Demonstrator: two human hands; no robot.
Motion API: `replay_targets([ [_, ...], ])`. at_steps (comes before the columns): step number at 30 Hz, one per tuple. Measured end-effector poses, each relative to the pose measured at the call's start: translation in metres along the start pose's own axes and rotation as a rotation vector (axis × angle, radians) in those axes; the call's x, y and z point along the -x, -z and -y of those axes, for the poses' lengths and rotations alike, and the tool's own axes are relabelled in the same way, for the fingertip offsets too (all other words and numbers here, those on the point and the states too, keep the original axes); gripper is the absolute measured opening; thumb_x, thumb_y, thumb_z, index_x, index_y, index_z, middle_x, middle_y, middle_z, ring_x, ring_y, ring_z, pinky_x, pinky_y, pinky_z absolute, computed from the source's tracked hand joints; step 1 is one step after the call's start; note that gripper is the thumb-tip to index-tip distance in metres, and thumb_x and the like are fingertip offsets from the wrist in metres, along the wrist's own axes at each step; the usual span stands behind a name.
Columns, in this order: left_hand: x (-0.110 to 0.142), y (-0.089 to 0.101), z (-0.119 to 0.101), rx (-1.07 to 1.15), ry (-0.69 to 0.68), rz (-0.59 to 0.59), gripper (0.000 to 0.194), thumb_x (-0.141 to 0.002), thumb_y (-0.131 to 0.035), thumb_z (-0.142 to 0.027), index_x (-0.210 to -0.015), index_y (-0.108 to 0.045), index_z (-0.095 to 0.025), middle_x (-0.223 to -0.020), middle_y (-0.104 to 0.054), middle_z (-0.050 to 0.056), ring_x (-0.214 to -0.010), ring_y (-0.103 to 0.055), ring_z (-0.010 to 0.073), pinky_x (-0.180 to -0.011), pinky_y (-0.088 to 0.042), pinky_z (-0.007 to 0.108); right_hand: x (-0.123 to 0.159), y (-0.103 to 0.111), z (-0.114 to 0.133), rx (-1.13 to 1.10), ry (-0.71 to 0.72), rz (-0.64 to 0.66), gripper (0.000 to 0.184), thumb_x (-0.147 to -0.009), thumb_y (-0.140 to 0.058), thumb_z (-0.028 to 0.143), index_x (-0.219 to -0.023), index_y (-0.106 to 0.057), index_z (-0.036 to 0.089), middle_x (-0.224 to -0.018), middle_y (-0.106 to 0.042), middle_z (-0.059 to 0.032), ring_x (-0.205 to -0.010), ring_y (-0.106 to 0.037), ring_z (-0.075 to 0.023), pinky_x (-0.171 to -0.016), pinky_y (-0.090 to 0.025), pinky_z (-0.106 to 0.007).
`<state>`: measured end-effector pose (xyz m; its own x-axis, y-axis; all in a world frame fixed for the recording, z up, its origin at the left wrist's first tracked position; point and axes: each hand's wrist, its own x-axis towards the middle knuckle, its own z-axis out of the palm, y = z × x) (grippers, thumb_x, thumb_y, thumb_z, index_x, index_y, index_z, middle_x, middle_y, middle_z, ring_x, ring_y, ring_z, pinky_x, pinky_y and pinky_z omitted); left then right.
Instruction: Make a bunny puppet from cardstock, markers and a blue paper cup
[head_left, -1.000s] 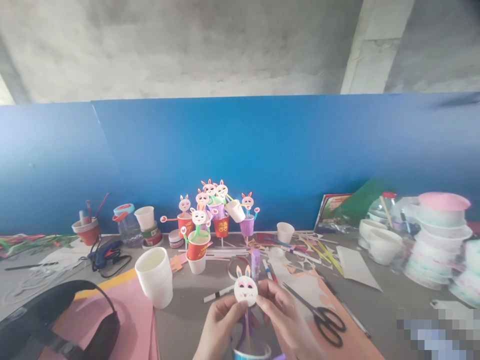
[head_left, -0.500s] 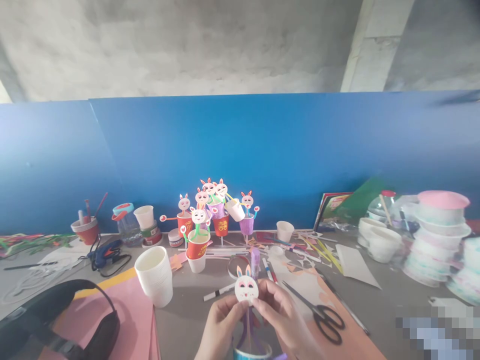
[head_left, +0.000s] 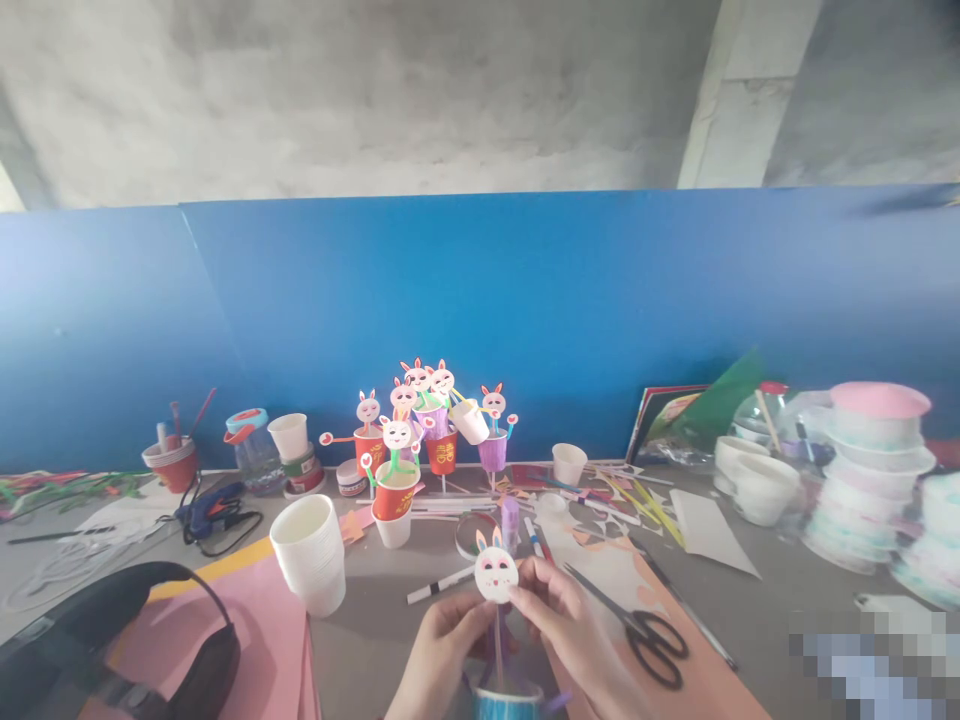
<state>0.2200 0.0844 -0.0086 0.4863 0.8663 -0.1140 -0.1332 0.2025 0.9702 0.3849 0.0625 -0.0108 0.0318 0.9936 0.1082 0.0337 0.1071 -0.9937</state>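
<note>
A round white paper rabbit face [head_left: 496, 576] with upright ears stands between my two hands. My right hand [head_left: 564, 615] pinches its lower right edge, the thumb in front and the fingers behind. Just below the face, my left hand [head_left: 448, 640] is closed with its thumb and fingers at the face's bottom edge and the purple strips under it. A thin pale stick [head_left: 498, 650] runs down from the face into a blue paper cup [head_left: 508, 703], cut off by the lower frame edge. The left fingertips are partly hidden.
Black scissors [head_left: 649, 635] lie right of my hands on orange paper [head_left: 720, 690]. Stacked white cups [head_left: 309, 555] stand left, near headphones [head_left: 172, 580]. Finished-looking rabbit cups [head_left: 397, 490] stand at the back before a blue partition [head_left: 570, 290]. A glue stick [head_left: 510, 522] stands behind the face.
The rabbit face has shifted slightly right and up. My left fingers sit a little lower, below the face instead of overlapping its front. The blue cup shows slightly higher.
</note>
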Motion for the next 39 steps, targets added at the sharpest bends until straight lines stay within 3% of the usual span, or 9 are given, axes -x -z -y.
replay_targets([
  [4,-0.005,0.004,0.005,-0.211,-0.039,-0.007,0.051,-0.079,-0.060,-0.061,-0.080,-0.074,-0.013,-0.062,-0.065,0.004,-0.060,-0.057,0.0184,-0.062,-0.044,0.028,-0.003,0.003,0.000,-0.010,-0.024,-0.049,0.045,-0.075,-0.069,0.061,-0.067,-0.047,0.022,-0.057,-0.042,0.0073,-0.052,-0.041,-0.0106,-0.050,-0.035,-0.023],
  [11,-0.010,0.009,0.013,-0.619,-0.183,-0.138,0.029,-0.082,-0.058,-0.029,-0.055,-0.061,-0.018,-0.055,-0.046,-0.002,-0.057,-0.043,0.0159,-0.057,-0.028,0.027,-0.007,0.006,-0.006,-0.007,-0.014,-0.045,0.042,-0.074,-0.069,0.059,-0.067,-0.050,0.022,-0.057,-0.047,0.0058,-0.049,-0.045,-0.0116,-0.046,-0.038,-0.022],
  [15,-0.012,0.014,0.017,-0.733,-0.178,-0.197,0.012,-0.076,-0.061,-0.022,-0.070,-0.070,-0.018,-0.059,-0.056,0.000,-0.058,-0.048,0.0176,-0.058,-0.030,0.026,-0.007,0.007,-0.007,0.048,0.002,-0.008,0.040,-0.076,-0.068,0.057,-0.067,-0.050,0.022,-0.057,-0.049,0.0053,-0.048,-0.044,-0.0112,-0.046,-0.037,-0.022],
  [18,-0.013,0.016,0.016,-0.768,-0.203,-0.262,0.015,-0.074,-0.060,-0.020,-0.084,-0.072,-0.018,-0.068,-0.063,0.003,-0.063,-0.053,0.0196,-0.063,-0.035,0.027,-0.007,0.007,-0.007,0.091,0.015,0.005,0.039,-0.079,-0.066,0.056,-0.068,-0.048,0.023,-0.058,-0.048,0.0060,-0.047,-0.043,-0.0112,-0.046,-0.036,-0.023],
  [21,-0.011,0.015,0.010,-0.602,-0.249,-0.277,0.019,-0.080,-0.059,-0.031,-0.088,-0.070,-0.017,-0.074,-0.066,0.005,-0.065,-0.055,0.0198,-0.064,-0.040,0.027,-0.006,0.005,-0.011,0.205,0.124,-0.045,0.035,-0.085,-0.061,0.051,-0.069,-0.048,0.023,-0.060,-0.046,0.0053,-0.053,-0.046,-0.0134,-0.052,-0.037,-0.024],
  [24,-0.007,0.013,0.005,-0.342,-0.278,-0.240,0.038,-0.086,-0.057,-0.051,-0.098,-0.070,-0.017,-0.082,-0.069,0.006,-0.067,-0.057,0.0190,-0.060,-0.043,0.025,-0.004,0.004,-0.012,0.414,0.255,-0.105,0.026,-0.090,-0.058,0.038,-0.071,-0.050,0.023,-0.066,-0.054,0.0020,-0.063,-0.053,-0.0169,-0.058,-0.040,-0.025],
  [28,-0.005,0.009,0.008,-0.209,-0.280,-0.206,0.051,-0.084,-0.059,-0.063,-0.099,-0.069,-0.016,-0.086,-0.069,0.007,-0.065,-0.058,0.0171,-0.056,-0.044,0.024,0.002,0.002,-0.007,0.705,0.446,-0.115,0.021,-0.094,-0.054,0.026,-0.073,-0.051,0.024,-0.069,-0.058,0.0014,-0.060,-0.055,-0.0160,-0.055,-0.039,-0.024],
  [33,-0.011,-0.001,0.019,0.045,-0.343,-0.226,0.052,-0.072,-0.076,-0.060,-0.101,-0.067,-0.018,-0.080,-0.068,0.005,-0.070,-0.060,0.0174,-0.056,-0.044,0.022,0.007,-0.001,0.001,0.932,0.727,-0.155,0.021,-0.096,-0.044,0.015,-0.078,-0.050,0.024,-0.069,-0.060,0.0004,-0.059,-0.058,-0.0156,-0.054,-0.040,-0.023],
  [39,-0.013,-0.003,0.021,0.213,-0.354,-0.226,0.053,-0.065,-0.085,-0.052,-0.104,-0.069,-0.020,-0.082,-0.070,0.005,-0.066,-0.058,0.0145,-0.058,-0.047,0.023,0.009,-0.005,0.004,0.929,0.768,-0.076,0.015,-0.095,-0.046,0.015,-0.085,-0.054,0.024,-0.074,-0.064,-0.0009,-0.064,-0.061,-0.0166,-0.057,-0.044,-0.023],
])
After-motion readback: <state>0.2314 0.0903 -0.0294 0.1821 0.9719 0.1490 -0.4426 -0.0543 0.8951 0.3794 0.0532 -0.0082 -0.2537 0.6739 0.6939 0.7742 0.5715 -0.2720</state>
